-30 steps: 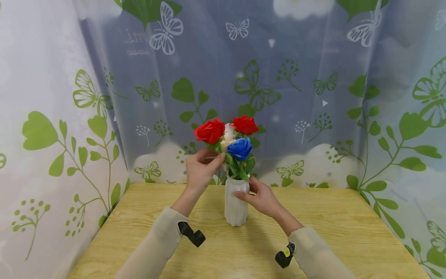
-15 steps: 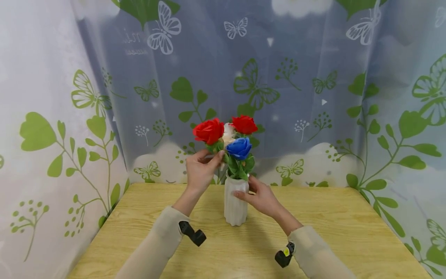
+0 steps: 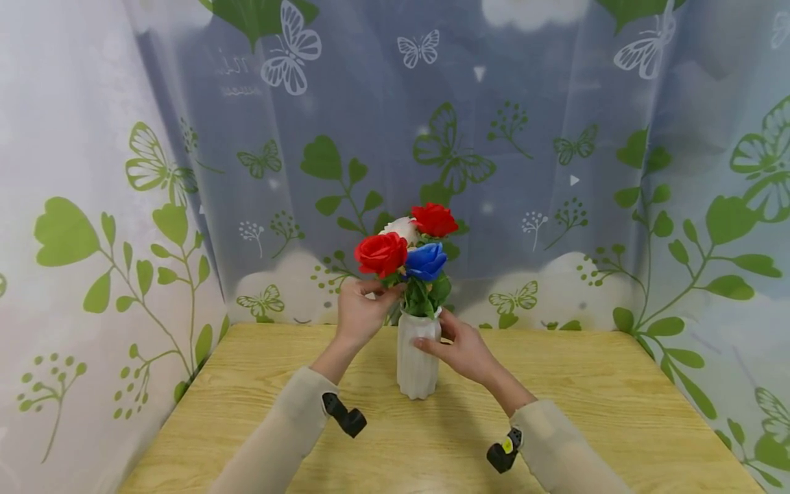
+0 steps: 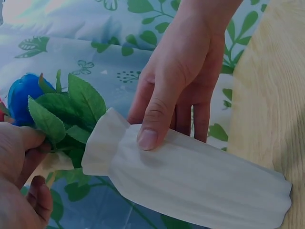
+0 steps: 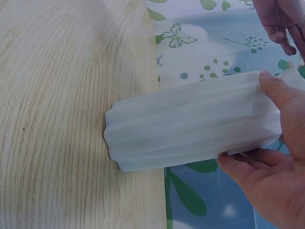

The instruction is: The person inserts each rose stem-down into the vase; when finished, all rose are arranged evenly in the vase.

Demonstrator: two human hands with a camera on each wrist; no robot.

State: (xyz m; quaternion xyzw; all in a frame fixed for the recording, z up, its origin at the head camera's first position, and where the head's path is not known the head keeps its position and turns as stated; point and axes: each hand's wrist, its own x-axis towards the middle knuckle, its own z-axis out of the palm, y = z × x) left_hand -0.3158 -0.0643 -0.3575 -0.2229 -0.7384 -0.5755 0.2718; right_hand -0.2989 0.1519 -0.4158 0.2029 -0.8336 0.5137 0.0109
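A ribbed white vase [image 3: 417,363] stands upright on the wooden table, holding artificial roses. My right hand [image 3: 468,351] grips its upper part from the right, thumb across the front; in the right wrist view the fingers [image 5: 243,169] curl round the far side. Just above the rim, my left hand [image 3: 361,312] pinches the stem of the front-left red rose [image 3: 380,254], right below the bloom. Beside that bloom sits a blue rose [image 3: 426,261], with a white rose [image 3: 400,228] and a second red rose [image 3: 435,219] behind. Green leaves [image 4: 86,98] crowd the vase mouth and hide the stems.
The light wooden table [image 3: 259,412] runs back to a patterned curtain [image 3: 370,123] printed with leaves and butterflies. More curtain encloses the left and right sides. A small black camera [image 3: 347,415] is strapped at the left cuff, another [image 3: 504,453] at the right.
My left hand has come down and slightly right, lowering the front-left red rose. More of the white rose shows behind it. The right hand and vase have stayed in place.
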